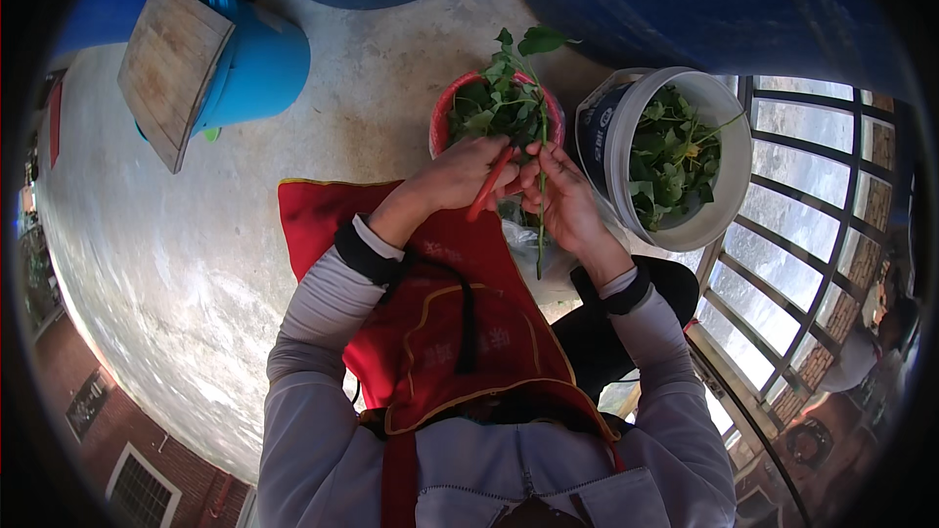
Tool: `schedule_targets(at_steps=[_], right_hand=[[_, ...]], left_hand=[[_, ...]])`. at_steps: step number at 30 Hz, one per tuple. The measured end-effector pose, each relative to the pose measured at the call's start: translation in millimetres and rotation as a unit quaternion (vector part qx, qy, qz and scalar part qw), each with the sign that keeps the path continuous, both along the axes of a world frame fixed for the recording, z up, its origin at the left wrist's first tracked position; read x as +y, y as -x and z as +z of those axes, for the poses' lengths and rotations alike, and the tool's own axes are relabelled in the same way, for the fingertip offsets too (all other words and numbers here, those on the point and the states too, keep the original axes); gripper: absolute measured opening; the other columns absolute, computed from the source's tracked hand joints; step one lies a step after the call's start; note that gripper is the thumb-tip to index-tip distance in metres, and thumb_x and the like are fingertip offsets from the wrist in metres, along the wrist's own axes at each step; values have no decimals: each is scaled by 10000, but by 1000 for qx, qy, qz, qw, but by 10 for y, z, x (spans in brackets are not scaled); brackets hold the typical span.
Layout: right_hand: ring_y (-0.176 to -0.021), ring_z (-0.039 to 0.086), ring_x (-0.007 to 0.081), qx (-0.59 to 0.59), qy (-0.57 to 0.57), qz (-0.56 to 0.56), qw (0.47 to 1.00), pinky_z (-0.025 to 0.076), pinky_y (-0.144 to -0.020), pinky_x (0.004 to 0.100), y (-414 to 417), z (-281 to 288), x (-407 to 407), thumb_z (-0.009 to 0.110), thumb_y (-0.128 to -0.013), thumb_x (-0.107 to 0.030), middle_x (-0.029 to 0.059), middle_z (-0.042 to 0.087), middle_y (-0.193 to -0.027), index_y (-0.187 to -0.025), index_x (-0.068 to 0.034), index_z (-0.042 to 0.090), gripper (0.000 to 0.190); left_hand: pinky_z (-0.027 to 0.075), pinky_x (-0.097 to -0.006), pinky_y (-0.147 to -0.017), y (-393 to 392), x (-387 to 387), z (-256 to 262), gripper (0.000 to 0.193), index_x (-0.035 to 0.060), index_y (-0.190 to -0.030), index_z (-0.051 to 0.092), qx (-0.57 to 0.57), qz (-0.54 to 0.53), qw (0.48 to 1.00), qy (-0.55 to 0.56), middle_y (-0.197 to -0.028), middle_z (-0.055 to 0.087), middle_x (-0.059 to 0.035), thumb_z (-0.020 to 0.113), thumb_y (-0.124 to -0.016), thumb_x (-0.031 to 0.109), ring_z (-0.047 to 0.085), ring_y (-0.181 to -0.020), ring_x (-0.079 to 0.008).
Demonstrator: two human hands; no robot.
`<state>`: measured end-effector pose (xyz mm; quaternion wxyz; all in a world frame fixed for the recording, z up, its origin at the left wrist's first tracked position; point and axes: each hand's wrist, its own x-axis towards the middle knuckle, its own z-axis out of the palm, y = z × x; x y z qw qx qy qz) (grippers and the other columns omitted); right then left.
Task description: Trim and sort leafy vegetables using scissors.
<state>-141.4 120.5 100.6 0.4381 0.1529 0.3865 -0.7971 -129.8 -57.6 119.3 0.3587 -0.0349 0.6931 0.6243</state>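
My left hand [469, 172] is closed around the red handle of a small tool [488, 187], whose working end is hidden by my fingers. Between the thumb and fingers of my right hand [571, 198] runs a long green leafy stem [541, 238]. Its bare lower part hangs below the hand, and its leaves reach up past the far rim of a red basin [440, 117]. Cut or loose leafy greens [484, 99] fill that basin just beyond both hands. On the right, a white bucket [733, 183] holds more green leaves [667, 154].
A red apron [469, 323] covers my lap. Clear plastic [524, 238] lies below the basin. Far left, a wooden board [172, 73] leans on a light-blue bucket [271, 66]. Big blue containers [704, 0] stand at the back, and a metal-barred frame [799, 154] is at right.
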Motion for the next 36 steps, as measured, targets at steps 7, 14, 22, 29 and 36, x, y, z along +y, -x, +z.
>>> schedule_targets(at_steps=[7, 14, 22, 29, 36], right_hand=[[-565, 428, 86, -39, 35, -15, 998, 352, -525, 227, -1, -16, 9, 386, -922, -242, 13, 515, -712, -1006, -124, 451, 160], [-559, 428, 90, -46, 52, -25, 997, 361, -532, 229, 1, -17, 11, 368, -927, -239, 9, 513, -712, -1018, -122, 452, 170], [-559, 421, 80, -34, 40, -18, 998, 351, -528, 223, 5, -20, 4, 374, -925, -244, 4, 509, -705, -1015, -120, 454, 173], [-560, 414, 71, -31, 0, -27, 999, 333, -517, 214, 0, 15, -25, 388, -922, -248, -2, 505, -702, -1000, -132, 457, 155], [-555, 413, 68, -9, 9, -14, 1000, 331, -510, 214, 0, -24, -2, 392, -921, -249, -9, 504, -695, -997, -133, 453, 151]], left_hand=[[482, -271, -493, -27, 15, -22, 341, -26, -992, 441, -7, 17, 1000, -20, -714, 570, -110, 467, -839, 277, 601, -595, -175], [483, -278, -493, -22, 31, -20, 297, -15, -956, 441, 8, 12, 1000, -14, -748, 579, -115, 460, -836, 256, 605, -598, -178], [479, -274, -495, -31, 39, -58, 304, -18, -964, 441, 5, 22, 1000, -8, -739, 576, -113, 464, -830, 254, 600, -606, -172], [479, -269, -496, -26, 34, -48, 310, -17, -960, 441, -14, 12, 1000, 4, -728, 572, -114, 465, -833, 265, 594, -599, -167], [477, -263, -492, -30, 19, -47, 289, -12, -966, 450, -7, 10, 1000, -21, -702, 575, -102, 467, -850, 253, 593, -563, -165]])
